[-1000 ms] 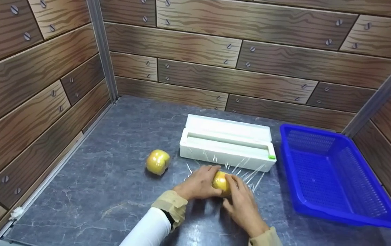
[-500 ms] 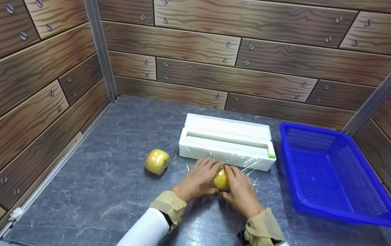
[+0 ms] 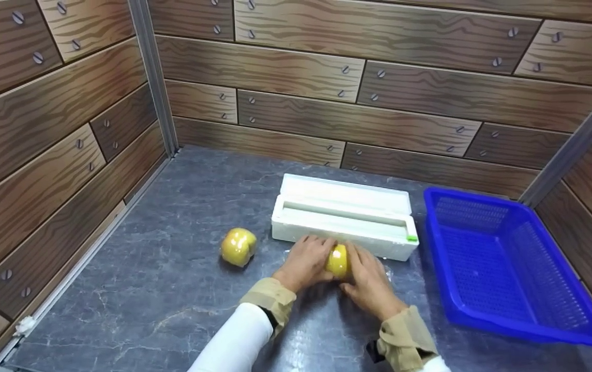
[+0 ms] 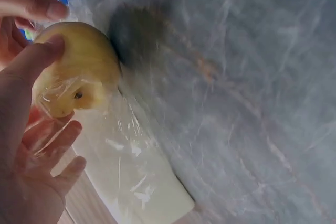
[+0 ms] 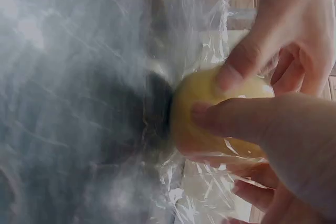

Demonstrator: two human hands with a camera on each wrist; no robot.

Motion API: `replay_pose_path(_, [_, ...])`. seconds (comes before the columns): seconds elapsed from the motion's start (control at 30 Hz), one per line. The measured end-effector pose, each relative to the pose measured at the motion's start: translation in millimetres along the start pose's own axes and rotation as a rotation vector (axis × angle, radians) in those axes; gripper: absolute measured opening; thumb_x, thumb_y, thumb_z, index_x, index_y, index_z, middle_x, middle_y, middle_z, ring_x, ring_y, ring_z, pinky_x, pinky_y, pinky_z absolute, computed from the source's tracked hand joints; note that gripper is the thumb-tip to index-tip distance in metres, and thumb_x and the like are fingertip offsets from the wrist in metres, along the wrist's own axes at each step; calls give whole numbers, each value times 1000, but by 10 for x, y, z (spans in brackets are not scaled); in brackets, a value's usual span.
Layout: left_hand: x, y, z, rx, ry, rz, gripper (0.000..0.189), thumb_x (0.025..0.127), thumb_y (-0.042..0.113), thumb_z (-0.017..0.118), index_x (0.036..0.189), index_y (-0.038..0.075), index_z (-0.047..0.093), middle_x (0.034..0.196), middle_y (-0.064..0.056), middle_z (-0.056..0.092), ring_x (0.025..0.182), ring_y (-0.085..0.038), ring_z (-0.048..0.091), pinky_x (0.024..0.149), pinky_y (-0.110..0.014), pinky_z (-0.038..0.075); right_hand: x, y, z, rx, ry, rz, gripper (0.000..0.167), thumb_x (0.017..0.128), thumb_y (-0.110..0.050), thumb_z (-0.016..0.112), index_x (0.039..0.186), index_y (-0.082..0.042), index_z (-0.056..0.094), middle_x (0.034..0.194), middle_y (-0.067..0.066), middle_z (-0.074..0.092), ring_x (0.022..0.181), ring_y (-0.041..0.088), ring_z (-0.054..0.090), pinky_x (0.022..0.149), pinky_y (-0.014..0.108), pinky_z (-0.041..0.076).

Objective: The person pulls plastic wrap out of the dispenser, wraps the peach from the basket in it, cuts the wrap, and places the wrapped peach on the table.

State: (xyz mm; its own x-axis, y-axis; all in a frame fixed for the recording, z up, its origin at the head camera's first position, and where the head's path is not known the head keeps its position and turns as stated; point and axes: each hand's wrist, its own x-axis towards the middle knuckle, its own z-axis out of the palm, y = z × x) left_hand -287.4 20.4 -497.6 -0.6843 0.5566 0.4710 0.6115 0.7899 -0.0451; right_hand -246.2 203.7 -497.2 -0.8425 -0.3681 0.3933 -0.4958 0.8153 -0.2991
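A yellow apple (image 3: 337, 261) sits between both hands, just in front of a white cling film dispenser (image 3: 296, 227). My left hand (image 3: 306, 264) grips its left side, the thumb pressing on the near face in the left wrist view. From the right, my right hand (image 3: 370, 281) holds the same apple, thumb on it and fingers around the far side. Clear cling film (image 5: 205, 192) lies wrinkled about the fruit and stretches over the dispenser's front. Another yellow apple (image 3: 238, 247) stands apart to the left, shiny on its surface. The fingertips behind the held apple are partly hidden.
The dispenser's lid (image 3: 345, 191) is raised at the back, and a green piece (image 3: 412, 238) marks its right end. A blue plastic basket (image 3: 482, 268) stands to the right. Wood-patterned walls (image 3: 296, 108) enclose the grey marbled table (image 3: 161, 279).
Both hands and the apple have shifted forward, closer to the dispenser. The film that fanned out between apple and dispenser is now mostly gathered under the hands. The other apple stays put.
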Motion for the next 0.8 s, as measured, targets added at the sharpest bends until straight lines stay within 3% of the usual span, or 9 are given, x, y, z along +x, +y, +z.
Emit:
replay_pose_path(0.23, [106, -38, -15, -47, -58, -83, 60, 78, 47, 90, 123, 14, 67, 115, -2, 76, 109, -21, 71, 96, -37, 59, -77, 3, -19, 0, 68, 80, 82, 82, -4, 84, 152, 8, 43, 148, 37, 51, 136, 55, 50, 114, 72, 39])
replay_pose_path(0.43, [107, -20, 17, -49, -72, -143, 62, 81, 50, 88, 127, 16, 66, 119, -6, 70, 108, -23, 66, 95, -37, 58, -116, 73, -63, 44, 45, 136, 69, 91, -12, 78, 148, 10, 48, 148, 37, 51, 139, 57, 48, 118, 72, 35])
replay_pose_path(0.63, [21, 8, 60, -181, -43, -153, 66, 80, 42, 90, 131, 12, 61, 122, -9, 68, 110, -25, 65, 99, -39, 57, -139, 244, -213, 141, 36, 388, 61, 104, -20, 62, 153, 9, 40, 160, 40, 33, 150, 60, 32, 125, 73, 23])
replay_pose_path(0.8, [8, 42, 46, -222, -71, -190, 78, 78, 44, 92, 138, 10, 56, 124, -14, 67, 110, -28, 65, 97, -41, 58, -104, 420, -335, 180, -27, 598, 72, 109, -26, 49, 165, 5, 17, 171, 38, 1, 156, 61, 11, 127, 72, 16])
